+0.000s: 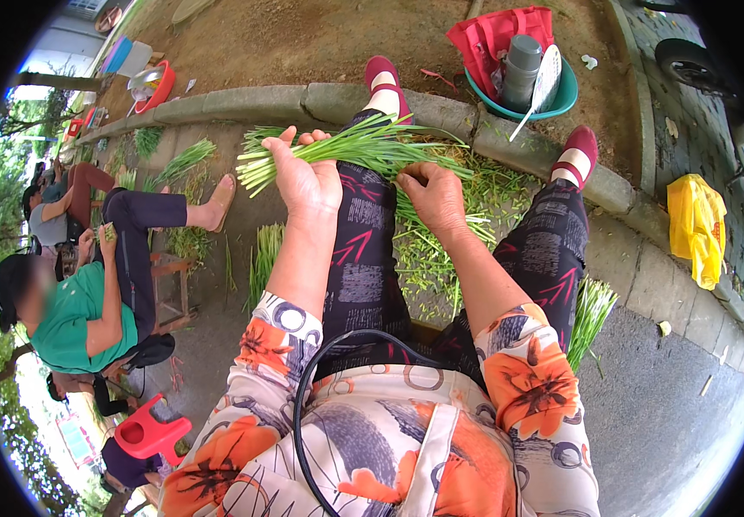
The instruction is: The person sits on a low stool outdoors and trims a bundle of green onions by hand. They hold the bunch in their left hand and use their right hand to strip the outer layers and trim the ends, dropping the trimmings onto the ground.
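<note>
My left hand (307, 174) grips a bunch of green stalks (359, 150), which look like garlic chives. Their pale cut ends stick out to the left of the palm, and the leafy ends spread right above my left knee. My right hand (435, 194) is beside the leafy ends, thumb and forefinger drawn together; whether a leaf is pinched between them cannot be made out. Below it, loose stalks (475, 223) and chopped green bits (427, 278) litter the ground between my legs. More bundles stand by my left leg (265, 258) and right thigh (591, 320).
A teal basin (562, 103) beyond the stone curb (436, 106) holds a red bag (501, 32), a grey flask (522, 71) and a white fan (547, 77). A yellow plastic bag (695, 226) lies right. A person (81, 316) sits at left, near a red plastic stool (152, 430).
</note>
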Demonstrator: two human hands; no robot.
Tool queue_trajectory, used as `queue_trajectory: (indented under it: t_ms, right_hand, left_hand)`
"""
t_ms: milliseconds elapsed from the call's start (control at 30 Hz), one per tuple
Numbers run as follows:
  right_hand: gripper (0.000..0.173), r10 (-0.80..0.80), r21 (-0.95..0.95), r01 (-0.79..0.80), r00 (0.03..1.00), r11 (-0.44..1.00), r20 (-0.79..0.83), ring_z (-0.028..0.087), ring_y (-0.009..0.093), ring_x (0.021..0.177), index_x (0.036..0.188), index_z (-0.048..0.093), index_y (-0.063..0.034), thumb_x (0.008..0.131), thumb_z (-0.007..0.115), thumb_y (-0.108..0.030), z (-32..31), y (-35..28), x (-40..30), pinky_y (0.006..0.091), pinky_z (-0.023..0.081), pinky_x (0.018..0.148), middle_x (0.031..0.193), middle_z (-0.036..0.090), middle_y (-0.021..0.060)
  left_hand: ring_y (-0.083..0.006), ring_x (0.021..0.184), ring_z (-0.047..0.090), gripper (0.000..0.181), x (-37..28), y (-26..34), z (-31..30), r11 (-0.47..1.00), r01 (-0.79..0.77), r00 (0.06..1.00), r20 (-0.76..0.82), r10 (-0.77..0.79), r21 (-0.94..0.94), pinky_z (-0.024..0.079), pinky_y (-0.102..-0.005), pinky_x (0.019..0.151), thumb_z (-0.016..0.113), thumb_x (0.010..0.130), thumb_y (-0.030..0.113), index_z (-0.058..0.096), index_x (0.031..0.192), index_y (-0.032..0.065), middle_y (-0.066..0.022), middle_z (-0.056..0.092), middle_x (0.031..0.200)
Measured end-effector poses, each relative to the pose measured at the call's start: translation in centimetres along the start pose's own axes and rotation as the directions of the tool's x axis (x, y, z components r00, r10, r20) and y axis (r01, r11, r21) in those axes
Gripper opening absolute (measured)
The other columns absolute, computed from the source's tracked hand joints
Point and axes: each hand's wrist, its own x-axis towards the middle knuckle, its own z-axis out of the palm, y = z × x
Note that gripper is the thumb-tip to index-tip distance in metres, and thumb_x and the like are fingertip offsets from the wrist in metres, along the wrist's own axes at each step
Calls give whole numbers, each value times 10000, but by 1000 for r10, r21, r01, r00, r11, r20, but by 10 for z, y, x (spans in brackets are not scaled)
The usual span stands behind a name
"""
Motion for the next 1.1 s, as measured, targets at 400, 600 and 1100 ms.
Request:
queue_trajectory:
  t_ms: [400, 600, 1100]
  right_hand:
    - [160, -176, -228, 199, 977, 953, 118, 613, 336, 834, 845, 673, -37, 737, 657, -154, 5, 5, -5, 392, 483, 776, 886, 644, 171]
    - [175, -148, -254, 169, 984, 952, 98, 608, 344, 848, 859, 666, -38, 759, 635, -178, 5, 2, -6, 398, 480, 782, 892, 641, 175]
    - [187, -69, -207, 82, 995, 975, 67, 622, 345, 767, 821, 644, -13, 728, 618, -173, 4, -1, -5, 388, 492, 742, 795, 651, 175]
  left_hand:
    - [-241, 729, 478, 420, -2, 0, 3, 1000, -2, 1000, -9, 3, 10, 452, -436, 789, 356, 946, 470, 468, 943, 66, -75, 459, 716]
    - [-232, 720, 482, 424, -2, 0, 3, 1000, -8, 1000, -7, 8, 14, 460, -416, 778, 372, 942, 471, 483, 937, 62, -69, 456, 715]
    - [-206, 703, 478, 415, -9, -2, 10, 1000, -8, 1000, -20, 8, 23, 474, -368, 757, 391, 947, 452, 485, 953, 48, -63, 449, 706]
